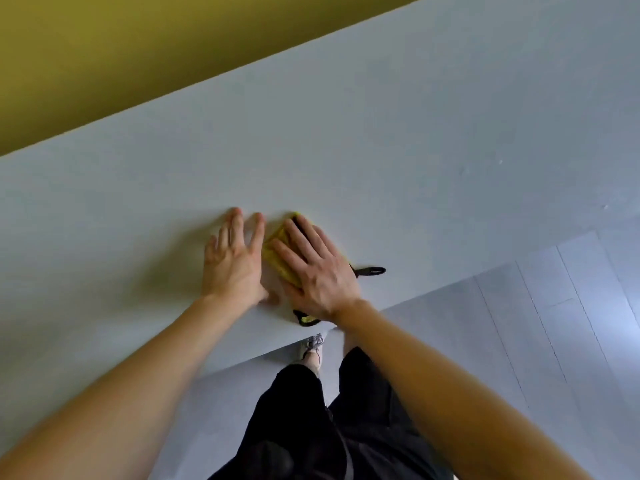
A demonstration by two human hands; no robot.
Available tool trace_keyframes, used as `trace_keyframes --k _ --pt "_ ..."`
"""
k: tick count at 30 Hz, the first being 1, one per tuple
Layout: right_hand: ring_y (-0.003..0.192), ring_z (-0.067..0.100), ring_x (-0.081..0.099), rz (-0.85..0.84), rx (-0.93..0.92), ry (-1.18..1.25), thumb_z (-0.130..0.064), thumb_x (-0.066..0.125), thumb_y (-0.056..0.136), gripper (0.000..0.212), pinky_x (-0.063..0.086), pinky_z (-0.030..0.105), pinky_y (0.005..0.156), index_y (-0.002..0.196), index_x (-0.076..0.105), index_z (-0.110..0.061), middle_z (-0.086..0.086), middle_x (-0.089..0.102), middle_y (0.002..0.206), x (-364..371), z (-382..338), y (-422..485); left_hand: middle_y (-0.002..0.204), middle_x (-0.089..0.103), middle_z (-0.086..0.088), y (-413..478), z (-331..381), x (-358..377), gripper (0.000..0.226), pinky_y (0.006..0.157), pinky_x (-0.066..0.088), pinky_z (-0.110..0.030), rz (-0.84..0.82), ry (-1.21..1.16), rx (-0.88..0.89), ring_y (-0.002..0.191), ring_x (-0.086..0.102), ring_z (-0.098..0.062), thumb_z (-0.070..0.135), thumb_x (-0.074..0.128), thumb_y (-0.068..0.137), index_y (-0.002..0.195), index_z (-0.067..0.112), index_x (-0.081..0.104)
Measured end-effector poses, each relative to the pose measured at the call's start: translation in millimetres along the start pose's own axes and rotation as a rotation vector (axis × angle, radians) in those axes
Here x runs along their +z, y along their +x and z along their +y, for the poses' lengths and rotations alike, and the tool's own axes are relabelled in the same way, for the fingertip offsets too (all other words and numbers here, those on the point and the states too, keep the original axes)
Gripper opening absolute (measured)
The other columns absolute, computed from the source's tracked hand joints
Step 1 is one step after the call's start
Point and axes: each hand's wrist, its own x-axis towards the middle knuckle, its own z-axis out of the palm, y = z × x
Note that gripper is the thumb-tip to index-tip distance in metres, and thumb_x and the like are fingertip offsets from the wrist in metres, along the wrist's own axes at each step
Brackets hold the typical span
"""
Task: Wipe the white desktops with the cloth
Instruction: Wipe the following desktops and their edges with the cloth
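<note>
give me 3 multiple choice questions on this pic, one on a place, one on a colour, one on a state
1. Where is the cloth? A under the right hand B on a chair C in a bucket
2. What colour is most of the cloth? A blue B yellow C red
3. How does the left hand lie? A in a fist B pinching the cloth C flat on the desk

1 A, the right palm presses on it; 2 B, yellow shows between the fingers; 3 C, its straight fingers rest on the bare top.
</note>
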Motion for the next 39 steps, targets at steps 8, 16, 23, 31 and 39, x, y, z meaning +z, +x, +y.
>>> trace_keyframes --k 8,16,23,31,39 --pt "0.165 0.034 0.02 0.363 0.721 -0.087 -0.043 0.06 0.09 0.074 0.023 0.057 0.131 0.16 0.044 -0.023 0.012 0.03 0.175 -71.8 157.5 -63.9 0.178 -0.006 -0.019 -0.1 -1.0 0.1 0.173 0.129 0.026 -0.052 0.004 -0.042 -0.004 0.167 0.002 -0.033 0.073 0.1 0.042 0.172 0.026 -0.004" --pt "0.168 0.032 0.011 0.059 0.053 -0.013 -0.045 0.063 0.098 0.072 0.019 0.053 0.133 0.162 0.046 -0.019 0.013 0.025 0.177 17.4 -25.4 -46.8 0.177 -0.006 -0.023 -1.2 -3.3 8.9 0.166 0.132 0.023 -0.058 0.015 -0.1 0.037 0.167 0.003 -0.038 0.064 0.104 0.046 0.172 0.04 -0.002" --pt "0.166 0.032 0.016 0.232 0.607 -0.083 -0.049 0.058 0.092 0.078 0.02 0.062 0.131 0.165 0.037 -0.031 0.006 0.026 0.178 -72.7 164.4 -111.1 0.175 -0.004 -0.027 4.2 1.2 5.1 0.161 0.131 0.023 -0.059 0.007 -0.076 0.063 0.165 0.002 -0.042 0.066 0.103 0.045 0.169 0.051 0.002" --pt "0.168 0.033 0.009 0.16 0.304 -0.054 -0.053 0.06 0.101 0.072 0.021 0.055 0.131 0.164 0.044 -0.021 0.016 0.023 0.178 -9.0 40.3 -60.7 0.173 0.004 -0.02 4.4 9.0 -0.2 0.157 0.127 0.033 -0.055 0.002 0.004 0.051 0.163 0.011 -0.039 0.058 0.105 0.043 0.169 0.037 0.014" --pt "0.168 0.028 0.005 0.03 0.132 -0.199 -0.056 0.054 0.105 0.077 0.012 0.06 0.134 0.171 0.027 -0.029 0.002 0.016 0.181 -102.9 245.7 -81.2 0.17 0.008 -0.017 42.4 107.4 -47.1 0.15 0.126 0.034 -0.054 0.048 -0.106 0.039 0.161 0.013 -0.039 0.07 0.098 0.054 0.169 0.028 0.012"
